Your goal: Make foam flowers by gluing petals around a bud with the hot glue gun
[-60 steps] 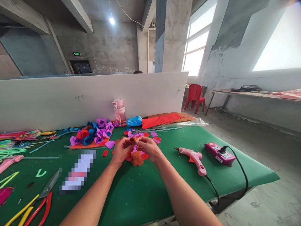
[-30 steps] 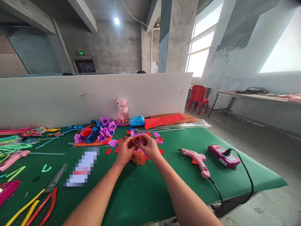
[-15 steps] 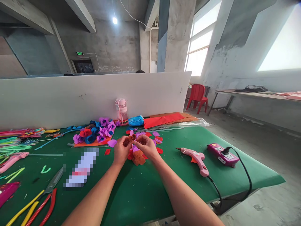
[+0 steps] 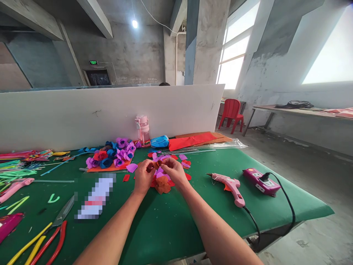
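Observation:
Between the fingertips of my left hand [image 4: 144,176] and my right hand [image 4: 174,170] is a small brown paper flower [image 4: 158,164], rolled at its centre. Both hands pinch it from opposite sides, just above the table. Under and around them lie loose paper petals [image 4: 162,184] in orange-brown, red and purple. A single purple petal [image 4: 131,168] rests left of my left hand, with a red petal [image 4: 126,178] below it. Finished-looking purple, blue and red paper flowers [image 4: 110,154] are heaped on an orange sheet further left.
A pink glue gun [image 4: 230,186] and a purple power box [image 4: 261,181] with a cable lie at right. Scissors [image 4: 62,215], pliers [image 4: 53,243] and bundled coloured sticks [image 4: 19,165] are at left. A pink bottle [image 4: 142,129] stands before a white panel [image 4: 110,114].
The brown paper flower has shifted slightly right and down and turned between my fingers. My left hand has moved a little right with it; the tools have stayed put.

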`<state>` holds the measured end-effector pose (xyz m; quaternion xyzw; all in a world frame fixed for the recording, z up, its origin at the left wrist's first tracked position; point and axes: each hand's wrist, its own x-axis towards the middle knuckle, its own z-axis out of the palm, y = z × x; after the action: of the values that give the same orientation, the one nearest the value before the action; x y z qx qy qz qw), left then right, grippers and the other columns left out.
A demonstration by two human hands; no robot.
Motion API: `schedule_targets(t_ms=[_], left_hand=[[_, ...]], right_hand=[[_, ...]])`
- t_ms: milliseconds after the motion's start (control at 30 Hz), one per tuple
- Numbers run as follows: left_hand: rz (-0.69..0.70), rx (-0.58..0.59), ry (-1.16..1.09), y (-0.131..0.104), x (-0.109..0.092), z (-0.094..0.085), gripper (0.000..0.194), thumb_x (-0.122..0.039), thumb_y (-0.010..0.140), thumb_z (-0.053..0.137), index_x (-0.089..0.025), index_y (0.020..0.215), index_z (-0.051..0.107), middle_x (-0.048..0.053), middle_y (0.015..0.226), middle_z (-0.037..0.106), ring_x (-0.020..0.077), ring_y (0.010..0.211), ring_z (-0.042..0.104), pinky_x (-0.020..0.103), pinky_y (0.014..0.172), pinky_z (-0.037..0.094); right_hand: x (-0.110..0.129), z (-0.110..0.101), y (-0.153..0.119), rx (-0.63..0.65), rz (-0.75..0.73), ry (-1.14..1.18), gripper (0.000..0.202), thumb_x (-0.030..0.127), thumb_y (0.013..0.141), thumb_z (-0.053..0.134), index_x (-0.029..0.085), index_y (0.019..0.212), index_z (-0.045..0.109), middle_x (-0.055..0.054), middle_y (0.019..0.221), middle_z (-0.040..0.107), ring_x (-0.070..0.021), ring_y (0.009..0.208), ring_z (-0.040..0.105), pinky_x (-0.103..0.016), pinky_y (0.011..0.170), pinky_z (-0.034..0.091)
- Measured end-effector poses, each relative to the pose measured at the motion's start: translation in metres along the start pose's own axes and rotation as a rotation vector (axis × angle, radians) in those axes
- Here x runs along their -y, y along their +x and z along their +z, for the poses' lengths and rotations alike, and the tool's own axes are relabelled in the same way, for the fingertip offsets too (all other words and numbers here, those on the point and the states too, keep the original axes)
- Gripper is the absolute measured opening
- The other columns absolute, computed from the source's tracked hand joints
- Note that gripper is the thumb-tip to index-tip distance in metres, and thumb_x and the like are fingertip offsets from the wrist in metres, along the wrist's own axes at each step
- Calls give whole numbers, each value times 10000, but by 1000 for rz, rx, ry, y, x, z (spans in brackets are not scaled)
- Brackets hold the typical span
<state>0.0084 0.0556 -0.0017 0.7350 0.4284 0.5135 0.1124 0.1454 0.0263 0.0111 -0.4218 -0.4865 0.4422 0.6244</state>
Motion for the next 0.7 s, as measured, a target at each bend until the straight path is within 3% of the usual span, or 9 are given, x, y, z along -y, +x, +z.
schedule_targets(t_ms=[533,700], left_hand=[[73,31,62,0,0,1,119,-253,810,558,-204,702,548,-14,703,590,127,627,526,224,603,404],[74,40,76,0,0,0,114,-238,810,545,-204,700,546,-12,708,579,128,641,524,223,613,400]], right_hand=[[1,-2,1,-46,-7,-36,112,215,596,541,186,696,581,16,646,595,-117,579,507,-248,564,416],[-3,-3,4,-51,-28,-90,98,258,645,554,188,707,584,4,653,602,-124,583,511,-254,562,420]])
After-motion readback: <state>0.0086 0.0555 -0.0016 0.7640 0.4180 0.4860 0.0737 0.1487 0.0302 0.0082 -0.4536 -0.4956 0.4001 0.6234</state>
